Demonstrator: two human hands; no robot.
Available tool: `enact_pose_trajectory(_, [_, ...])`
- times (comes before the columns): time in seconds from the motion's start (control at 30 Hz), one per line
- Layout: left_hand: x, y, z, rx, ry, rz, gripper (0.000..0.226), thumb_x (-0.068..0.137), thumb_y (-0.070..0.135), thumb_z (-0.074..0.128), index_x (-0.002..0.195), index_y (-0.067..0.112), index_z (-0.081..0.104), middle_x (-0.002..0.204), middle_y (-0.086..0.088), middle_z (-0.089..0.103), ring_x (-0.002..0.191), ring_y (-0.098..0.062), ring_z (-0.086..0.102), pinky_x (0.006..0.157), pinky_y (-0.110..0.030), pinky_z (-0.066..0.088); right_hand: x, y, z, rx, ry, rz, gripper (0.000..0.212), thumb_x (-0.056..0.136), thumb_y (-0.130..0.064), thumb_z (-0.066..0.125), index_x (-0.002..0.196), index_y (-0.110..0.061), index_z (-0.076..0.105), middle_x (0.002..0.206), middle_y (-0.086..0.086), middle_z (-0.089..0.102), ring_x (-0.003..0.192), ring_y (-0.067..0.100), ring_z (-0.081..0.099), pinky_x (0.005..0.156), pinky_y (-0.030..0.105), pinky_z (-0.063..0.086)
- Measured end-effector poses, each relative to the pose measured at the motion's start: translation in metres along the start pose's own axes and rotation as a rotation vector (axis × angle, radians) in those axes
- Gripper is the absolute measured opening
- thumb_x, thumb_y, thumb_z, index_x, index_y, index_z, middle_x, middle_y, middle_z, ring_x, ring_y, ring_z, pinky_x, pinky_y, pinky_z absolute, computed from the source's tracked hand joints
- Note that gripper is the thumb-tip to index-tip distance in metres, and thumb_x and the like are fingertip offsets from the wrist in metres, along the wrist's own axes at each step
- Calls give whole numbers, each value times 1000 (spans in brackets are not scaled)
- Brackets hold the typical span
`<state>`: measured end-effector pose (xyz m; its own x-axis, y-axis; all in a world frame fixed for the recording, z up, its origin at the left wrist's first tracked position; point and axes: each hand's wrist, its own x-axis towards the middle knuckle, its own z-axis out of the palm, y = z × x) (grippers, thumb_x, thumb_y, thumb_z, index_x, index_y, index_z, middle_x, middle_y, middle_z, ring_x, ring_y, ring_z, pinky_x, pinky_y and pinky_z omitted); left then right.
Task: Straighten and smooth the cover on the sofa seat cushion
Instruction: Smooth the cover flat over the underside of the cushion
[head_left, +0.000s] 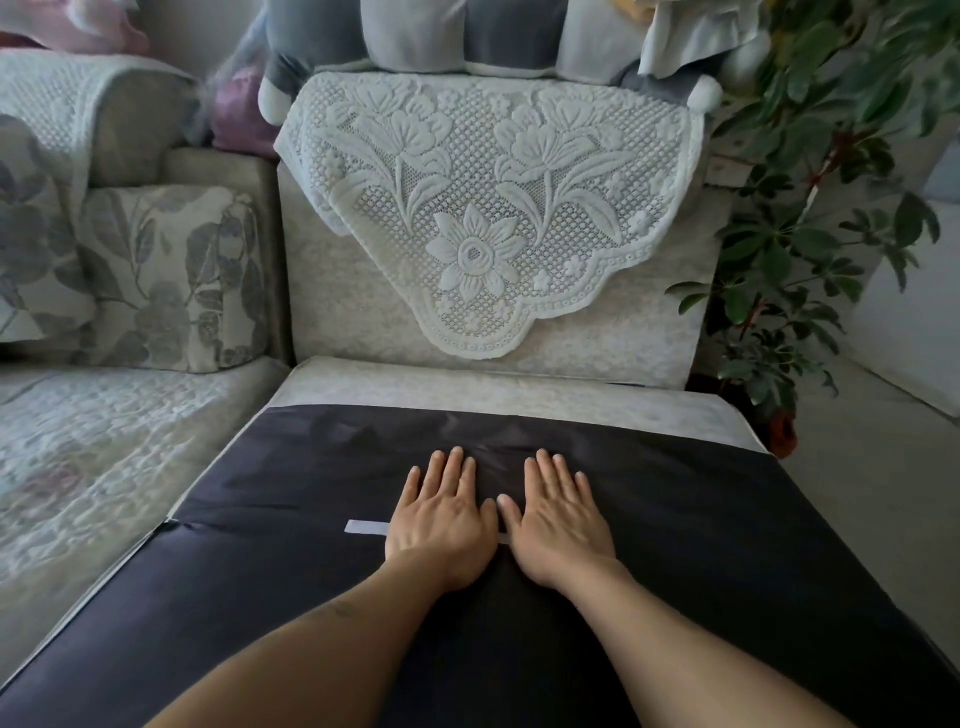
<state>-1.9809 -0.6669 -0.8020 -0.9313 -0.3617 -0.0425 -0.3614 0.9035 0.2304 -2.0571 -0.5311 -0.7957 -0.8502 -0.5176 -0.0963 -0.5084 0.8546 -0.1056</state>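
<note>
Two bare hands lie flat, side by side, thumbs nearly touching, on a dark cover spread over the sofa seat cushion. Left hand and right hand both have straight, slightly spread fingers, gripping nothing. Faint creases show in the cover just beyond the fingertips. A pale strip runs under both palms. Pushing forward unevenly would likely bunch the slippery-looking fabric toward the backrest or drag the whole cover askew instead of flattening it.
</note>
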Motion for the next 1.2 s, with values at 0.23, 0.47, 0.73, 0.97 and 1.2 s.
enact_pose_trajectory(0.23, [16,-2,3,7,11,12,72,106,55,11,169,22,-1,175,7,-15,159,-11,-20,131,-42,-9,10,1,4,16,32,-8,77,106,-60,11,166,-15,-5,174,2,-13,160,17,-14,130,43,-7])
enact_pose_trajectory(0.47, [13,-2,1,8,5,11,71,106,54,10,169,22,-1,175,7,-14,160,-12,-19,131,-43,-8,10,2,3,18,11,-13,77,106,-61,10,166,-16,-6,174,2,-15,159,18,-16,129,45,-8])
enact_pose_trajectory(0.73, [39,20,-38,-74,109,25,66,110,44,16,169,18,5,176,4,-8,161,-13,-16,131,-39,-9,23,0,-37,99,105,34,71,109,-50,13,164,-13,-12,171,3,-23,158,18,-23,129,43,-10])
enact_pose_trajectory(0.97, [40,8,1,-19,9,-51,67,108,49,12,168,23,-1,175,7,-14,160,-11,-19,131,-40,-8,25,9,1,61,10,47,72,107,-52,10,166,-14,-3,174,5,-13,160,20,-14,130,46,-5])
enact_pose_trajectory(1.2, [42,10,-2,11,-7,-70,70,107,49,13,169,22,-2,174,7,-18,158,-11,-24,131,-40,-9,26,8,2,74,24,44,78,101,-53,4,166,-12,0,174,8,-10,161,23,-11,130,47,-2])
